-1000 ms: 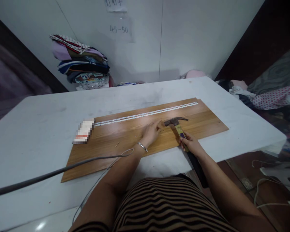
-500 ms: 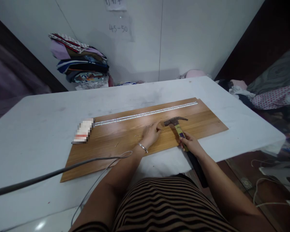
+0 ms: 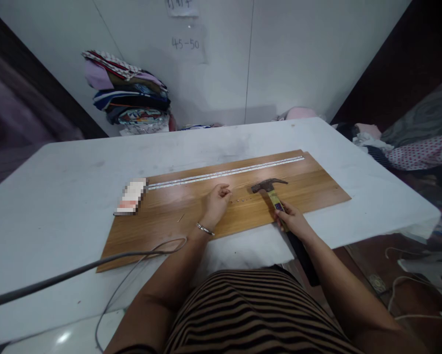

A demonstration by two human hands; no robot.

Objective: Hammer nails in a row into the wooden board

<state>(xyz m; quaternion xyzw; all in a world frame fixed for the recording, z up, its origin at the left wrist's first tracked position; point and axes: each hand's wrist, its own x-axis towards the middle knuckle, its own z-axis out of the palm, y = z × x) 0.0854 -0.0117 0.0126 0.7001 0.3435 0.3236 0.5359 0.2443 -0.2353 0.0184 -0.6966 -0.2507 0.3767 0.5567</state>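
The right hand's (image 3: pixel 293 220) grip is wrapped around the hammer (image 3: pixel 275 199), whose head is over the wooden board (image 3: pixel 158 211) on the white counter (image 3: pixel 69 191). The left hand (image 3: pixel 216 204) curls over the board beside a row of tiny specks (image 3: pixel 242 200); I cannot tell whether its grip pinches anything.

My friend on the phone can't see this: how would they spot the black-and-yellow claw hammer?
On the white table lies a long brown wood-grain board. At its near edge, the person's right hand grips a claw hammer with a dark metal head and a yellow-and-black handle. Its curved claw sets it apart from the straight silver strips lying farther back.
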